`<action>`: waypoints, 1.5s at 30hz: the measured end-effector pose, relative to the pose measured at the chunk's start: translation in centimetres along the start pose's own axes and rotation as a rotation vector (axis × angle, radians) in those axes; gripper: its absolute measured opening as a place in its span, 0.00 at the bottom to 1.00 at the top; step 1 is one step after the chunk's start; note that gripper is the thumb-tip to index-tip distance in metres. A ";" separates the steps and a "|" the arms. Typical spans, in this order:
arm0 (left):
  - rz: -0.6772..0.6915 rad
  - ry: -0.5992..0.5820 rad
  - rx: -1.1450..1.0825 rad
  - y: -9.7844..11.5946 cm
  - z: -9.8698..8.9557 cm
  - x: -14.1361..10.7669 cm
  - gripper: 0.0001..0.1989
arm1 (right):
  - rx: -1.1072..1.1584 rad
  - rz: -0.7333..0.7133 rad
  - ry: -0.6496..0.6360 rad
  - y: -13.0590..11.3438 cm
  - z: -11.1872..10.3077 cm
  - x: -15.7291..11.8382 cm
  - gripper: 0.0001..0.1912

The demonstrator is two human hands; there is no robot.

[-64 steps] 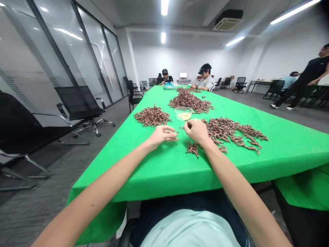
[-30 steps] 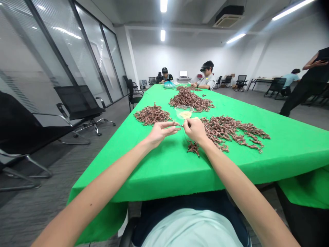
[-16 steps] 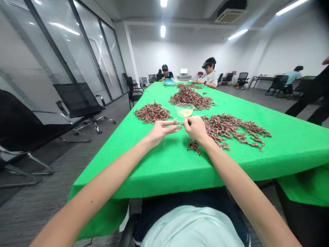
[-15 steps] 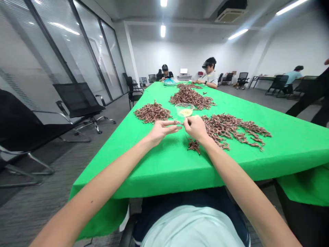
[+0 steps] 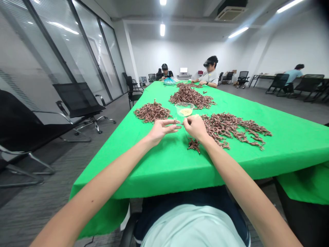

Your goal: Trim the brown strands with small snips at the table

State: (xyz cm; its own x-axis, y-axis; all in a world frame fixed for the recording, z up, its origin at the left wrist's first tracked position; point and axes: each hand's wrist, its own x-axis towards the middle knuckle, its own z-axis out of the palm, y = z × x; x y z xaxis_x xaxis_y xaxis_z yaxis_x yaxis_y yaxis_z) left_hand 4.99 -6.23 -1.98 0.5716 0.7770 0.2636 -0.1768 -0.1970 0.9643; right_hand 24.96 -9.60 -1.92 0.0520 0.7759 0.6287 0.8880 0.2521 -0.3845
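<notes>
- The near edge of the green cloth (image 5: 167,181) runs in front of the person's lap; both forearms cross it, well apart there and converging toward the hands.
- Cloth stretches between the left hand (image 5: 161,131) and the table's left edge; the right forearm passes just beside a small cluster (image 5: 194,145) of brown pieces.
- The left hand is narrowed at the fingertips around a small brown piece (image 5: 175,121); the right hand (image 5: 194,126) is pinched on a slim tool (image 5: 181,124) — its kind too small to make out. The fingertips nearly meet.
- A left heap (image 5: 151,113) of brown pieces lies beyond the left hand, a right heap (image 5: 223,127) spreads beside the right hand, and a far heap (image 5: 191,96) sits farther up.
- Toward the far end, a co-worker (image 5: 210,78) in a pale top sits on the right side; a black chair (image 5: 78,99) stands left, near the glass partition (image 5: 84,51).
- A clear bowl (image 5: 178,110) stands just beyond the hands, pale bits (image 5: 186,112) inside; farther off is a blue bag (image 5: 169,82) — contents hidden.
</notes>
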 end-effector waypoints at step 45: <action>0.009 0.306 0.118 0.4 0.1 0.0 0.28 | 0.018 -0.013 0.059 -0.3 -0.3 -0.4 0.22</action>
State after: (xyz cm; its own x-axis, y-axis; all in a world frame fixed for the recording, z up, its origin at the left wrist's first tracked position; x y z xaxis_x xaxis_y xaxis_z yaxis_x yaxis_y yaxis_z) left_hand 4.98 -6.34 -1.61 0.3003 0.9149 0.2699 -0.0768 -0.2589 0.9629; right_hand 24.78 -10.17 -1.80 0.0680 0.7373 0.6722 0.8803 0.2727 -0.3882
